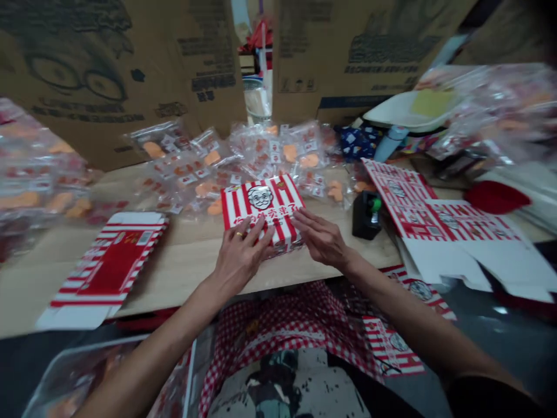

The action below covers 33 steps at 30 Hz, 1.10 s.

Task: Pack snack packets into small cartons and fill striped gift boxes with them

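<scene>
A red-and-white striped carton with a printed bearded face stands near the table's front edge, its top closed. My left hand lies over its front left part, fingers stretched out on the top. At the carton's right front corner rests my right hand, its fingers extended and close together against the edge. Neither hand is wrapped round the carton. Behind it lie clear plastic packets with orange pieces and small printed labels inside.
A flattened striped carton lies at left, and more flat cartons overhang the right edge. A black tape dispenser with green tape stands right of my hands. Large cardboard boxes wall off the back. Below left is a clear tub.
</scene>
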Available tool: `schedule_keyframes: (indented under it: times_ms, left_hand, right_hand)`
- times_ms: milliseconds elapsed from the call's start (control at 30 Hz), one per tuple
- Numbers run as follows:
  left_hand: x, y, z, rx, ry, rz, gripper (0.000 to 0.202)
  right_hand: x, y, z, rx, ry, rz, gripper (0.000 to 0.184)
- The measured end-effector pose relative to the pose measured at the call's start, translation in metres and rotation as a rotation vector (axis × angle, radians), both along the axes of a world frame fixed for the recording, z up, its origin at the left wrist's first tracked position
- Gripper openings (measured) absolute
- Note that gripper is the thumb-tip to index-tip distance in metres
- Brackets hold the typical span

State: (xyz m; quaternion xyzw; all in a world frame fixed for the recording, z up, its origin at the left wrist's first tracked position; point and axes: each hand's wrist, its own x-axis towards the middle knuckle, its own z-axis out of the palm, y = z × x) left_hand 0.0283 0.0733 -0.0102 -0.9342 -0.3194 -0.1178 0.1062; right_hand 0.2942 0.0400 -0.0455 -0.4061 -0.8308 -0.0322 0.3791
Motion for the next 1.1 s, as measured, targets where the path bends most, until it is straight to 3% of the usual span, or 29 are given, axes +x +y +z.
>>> schedule_keyframes:
  times_ms: [100, 167, 300, 367, 467, 533, 667, 867, 1100]
  left_hand:
    - [0.003, 0.008, -0.002, 0.047, -0.079, -0.110, 0.058]
    - [-0.001, 0.019, -0.009, 0.073, -0.129, -0.172, 0.074]
    - [-0.005, 0.034, -0.019, 0.062, -0.144, -0.210, 0.085]
    - [-0.001, 0.030, -0.018, 0.067, -0.151, -0.198, 0.086]
    - [0.009, 0.021, -0.015, 0.096, -0.168, -0.173, 0.088]
    - [0.013, 0.016, -0.013, 0.104, -0.177, -0.165, 0.089]
    - [0.014, 0.016, -0.013, 0.101, -0.184, -0.158, 0.085]
    - [0.011, 0.019, -0.021, 0.085, -0.228, -0.168, 0.077]
    - [0.011, 0.023, -0.029, 0.135, -0.271, -0.201, 0.070]
  right_hand:
    - [0.004, -0.009, 0.010, -0.065, 0.044, -0.072, 0.042]
    - [0.020, -0.016, 0.018, -0.165, 0.092, -0.227, 0.039]
    - [0.082, -0.038, 0.023, -0.466, 0.570, -0.929, 0.034]
    - [0.111, -0.044, 0.019, -0.633, 0.767, -1.112, 0.029]
    - [0.130, -0.041, 0.007, -0.828, 0.928, -1.117, 0.016]
    - [0.131, -0.033, 0.002, -0.925, 1.041, -1.089, 0.021]
    - [0.130, -0.026, 0.005, -0.993, 1.258, -0.995, 0.021]
    - [0.131, -0.046, 0.011, -0.936, 1.459, -0.842, 0.005]
    - [0.108, -0.061, -0.013, -0.755, 1.522, -0.839, 0.007]
